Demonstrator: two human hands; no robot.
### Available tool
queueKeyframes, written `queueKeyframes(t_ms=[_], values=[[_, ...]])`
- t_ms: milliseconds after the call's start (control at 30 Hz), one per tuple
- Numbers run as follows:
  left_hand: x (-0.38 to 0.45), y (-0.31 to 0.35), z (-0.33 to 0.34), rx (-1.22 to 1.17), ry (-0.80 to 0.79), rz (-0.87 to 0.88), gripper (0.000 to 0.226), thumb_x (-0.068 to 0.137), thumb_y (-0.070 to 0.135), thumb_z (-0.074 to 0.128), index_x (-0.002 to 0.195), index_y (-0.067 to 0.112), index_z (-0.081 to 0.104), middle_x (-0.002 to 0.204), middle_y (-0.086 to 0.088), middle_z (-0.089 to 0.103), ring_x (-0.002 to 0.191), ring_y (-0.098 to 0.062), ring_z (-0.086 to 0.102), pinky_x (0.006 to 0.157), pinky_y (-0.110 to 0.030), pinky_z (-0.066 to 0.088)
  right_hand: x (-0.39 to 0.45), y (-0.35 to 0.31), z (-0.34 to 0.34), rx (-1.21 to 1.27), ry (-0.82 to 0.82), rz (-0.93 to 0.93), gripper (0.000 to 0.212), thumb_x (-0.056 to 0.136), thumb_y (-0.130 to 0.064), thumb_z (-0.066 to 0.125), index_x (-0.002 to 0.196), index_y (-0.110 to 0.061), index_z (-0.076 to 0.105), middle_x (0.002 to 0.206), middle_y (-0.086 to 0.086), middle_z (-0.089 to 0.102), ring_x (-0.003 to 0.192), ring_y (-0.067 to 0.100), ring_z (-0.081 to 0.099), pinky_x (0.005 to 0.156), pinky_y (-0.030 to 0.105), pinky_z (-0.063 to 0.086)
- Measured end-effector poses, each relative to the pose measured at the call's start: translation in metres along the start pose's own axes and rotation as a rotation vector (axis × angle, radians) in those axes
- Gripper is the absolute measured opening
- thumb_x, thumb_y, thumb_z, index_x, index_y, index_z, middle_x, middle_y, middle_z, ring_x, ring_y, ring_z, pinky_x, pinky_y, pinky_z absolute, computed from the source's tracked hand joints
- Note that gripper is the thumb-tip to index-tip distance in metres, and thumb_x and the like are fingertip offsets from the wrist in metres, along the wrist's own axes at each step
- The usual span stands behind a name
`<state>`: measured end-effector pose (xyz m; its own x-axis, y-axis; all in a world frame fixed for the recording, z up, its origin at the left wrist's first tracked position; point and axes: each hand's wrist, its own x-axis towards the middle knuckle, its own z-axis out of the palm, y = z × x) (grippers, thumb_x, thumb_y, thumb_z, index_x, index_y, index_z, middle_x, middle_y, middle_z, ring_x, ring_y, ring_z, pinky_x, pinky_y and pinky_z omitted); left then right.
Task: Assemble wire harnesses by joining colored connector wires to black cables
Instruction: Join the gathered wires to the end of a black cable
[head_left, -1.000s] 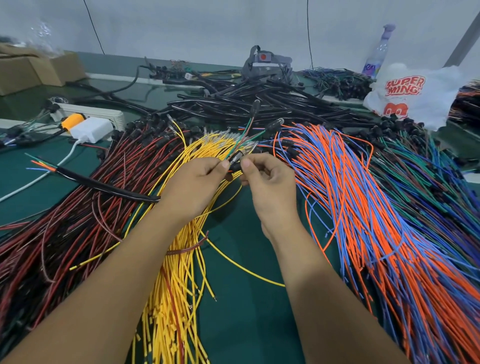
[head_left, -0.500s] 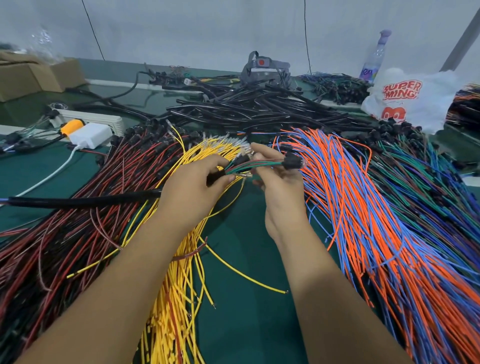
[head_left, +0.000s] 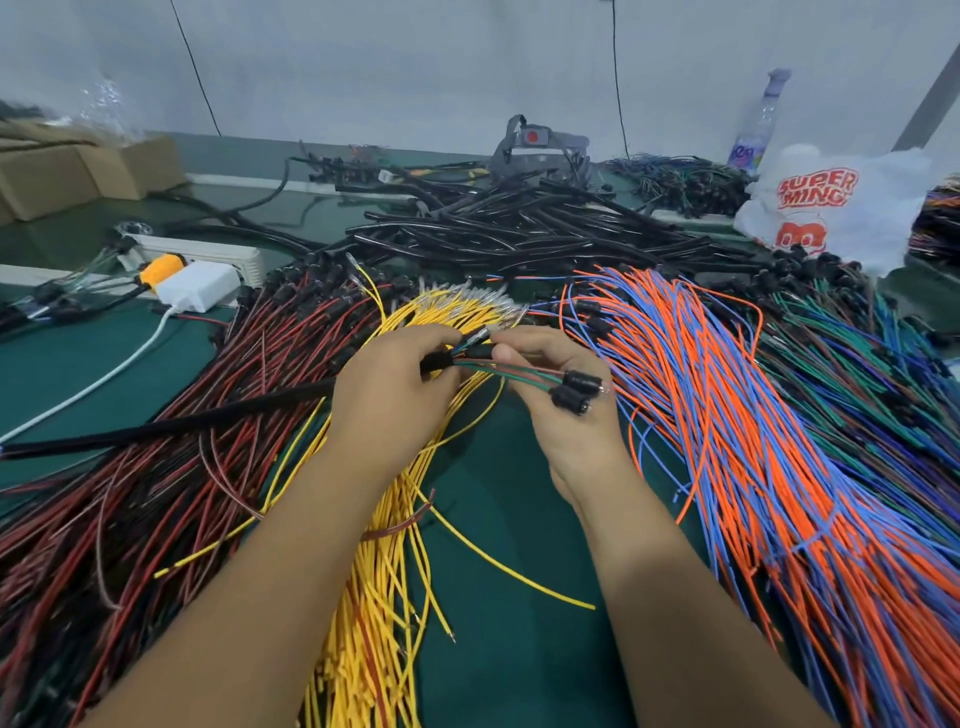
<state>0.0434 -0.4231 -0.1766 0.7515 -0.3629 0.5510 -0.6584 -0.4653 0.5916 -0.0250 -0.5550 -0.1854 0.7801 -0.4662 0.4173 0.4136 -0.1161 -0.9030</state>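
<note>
My left hand grips the end of a black cable that runs off to the left over the red wires. Thin green and red connector wires come out of that cable end and cross my right hand, ending in two black connectors that lie on its fingers. My right thumb and forefinger pinch the wires right beside the cable end. Both hands hover over the yellow wire bundle.
Red and black wires fill the left, orange and blue wires the right, green and blue ones beyond. A black cable heap lies behind. A power strip with white charger, cardboard boxes, a plastic bag and bottle stand at the back.
The black cable has swung down to lie flat leftward. The connector wires, earlier pointing up, now bend right across my right hand, and both hands have shifted slightly.
</note>
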Motion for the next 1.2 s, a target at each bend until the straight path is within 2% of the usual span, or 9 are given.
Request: queueKeyframes(t_ms=[167,233,333,467,600,667,800,967,1200], values=[[0.003,0.0,-0.003,0.062,-0.02,0.101,0.029,0.089,0.029,0.064,0.117,0.029,0.064,0.105,0.008,0.064,0.102,-0.018,0.053,0.085,-0.035,0.044,0.0,-0.006,0.003,0.276,0.092,0.116,0.01,0.088,-0.006,0.061,0.097,-0.005,0.065,0.098,0.013,0.065,0.089,0.018,0.062,0.083,0.027,0.051],[0.002,-0.004,-0.006,0.186,-0.059,0.076,0.022,0.092,0.039,0.057,0.114,0.036,0.062,0.096,0.01,0.065,0.093,-0.018,0.058,0.072,-0.035,0.048,0.004,-0.01,-0.001,0.375,0.137,0.145,0.018,0.09,0.01,0.052,0.099,-0.003,0.062,0.096,0.01,0.066,0.087,0.018,0.064,0.083,0.025,0.051],[0.003,-0.01,-0.011,0.347,0.0,0.015,0.015,0.094,0.042,0.054,0.094,0.03,0.063,0.066,0.01,0.054,0.065,-0.021,0.055,0.05,-0.027,0.035,0.011,-0.014,-0.013,0.525,0.317,0.261,0.023,0.093,0.006,0.046,0.1,-0.009,0.061,0.095,0.005,0.064,0.081,0.021,0.066,0.078,0.026,0.05],[0.006,-0.012,-0.015,0.463,0.1,-0.052,0.007,0.09,0.032,0.06,0.087,0.027,0.064,0.068,0.008,0.055,0.062,-0.024,0.053,0.048,-0.025,0.028,0.012,-0.009,-0.011,0.257,0.546,0.254,0.039,0.089,0.014,0.037,0.096,-0.015,0.061,0.086,0.002,0.059,0.076,0.015,0.054,0.068,0.024,0.045],[0.005,-0.014,-0.013,0.465,0.099,0.004,0.005,0.09,0.028,0.06,0.089,0.025,0.063,0.078,0.004,0.062,0.071,-0.026,0.058,0.051,-0.027,0.032,0.002,-0.004,0.008,-0.369,0.353,-0.027,0.027,0.086,0.001,0.057,0.097,-0.02,0.069,0.1,-0.001,0.062,0.098,0.013,0.051,0.087,0.021,0.037],[0.006,-0.014,-0.013,0.438,0.131,0.073,0.009,0.089,0.033,0.061,0.094,0.027,0.066,0.08,0.005,0.062,0.077,-0.025,0.059,0.055,-0.028,0.033,0.0,-0.003,0.01,-0.498,0.31,-0.053,0.019,0.088,-0.014,0.064,0.099,-0.027,0.072,0.106,-0.005,0.062,0.108,0.014,0.046,0.092,0.013,0.03],[0.005,-0.012,-0.011,0.425,0.17,0.224,0.021,0.089,0.042,0.061,0.105,0.03,0.069,0.078,0.003,0.06,0.078,-0.024,0.057,0.061,-0.027,0.031,0.002,-0.008,0.008,-0.489,0.262,0.005,0.015,0.087,-0.031,0.069,0.102,-0.032,0.074,0.114,-0.004,0.063,0.12,0.017,0.046,0.099,0.011,0.023],[0.006,-0.013,-0.009,0.411,0.194,0.233,0.019,0.09,0.037,0.062,0.102,0.026,0.072,0.081,-0.001,0.064,0.08,-0.029,0.058,0.061,-0.028,0.032,0.0,-0.013,0.01,-0.287,0.252,0.023,0.015,0.086,-0.021,0.072,0.1,-0.027,0.075,0.116,0.007,0.063,0.12,0.028,0.047,0.104,0.044,0.037],[0.003,-0.007,-0.012,0.316,0.133,0.275,0.019,0.089,0.036,0.065,0.102,0.025,0.074,0.084,0.001,0.066,0.076,-0.024,0.063,0.062,-0.041,0.05,-0.001,-0.012,0.008,-0.278,0.263,0.043,0.024,0.081,-0.018,0.076,0.08,-0.041,0.069,0.116,0.007,0.062,0.121,0.027,0.046,0.105,0.044,0.036]])
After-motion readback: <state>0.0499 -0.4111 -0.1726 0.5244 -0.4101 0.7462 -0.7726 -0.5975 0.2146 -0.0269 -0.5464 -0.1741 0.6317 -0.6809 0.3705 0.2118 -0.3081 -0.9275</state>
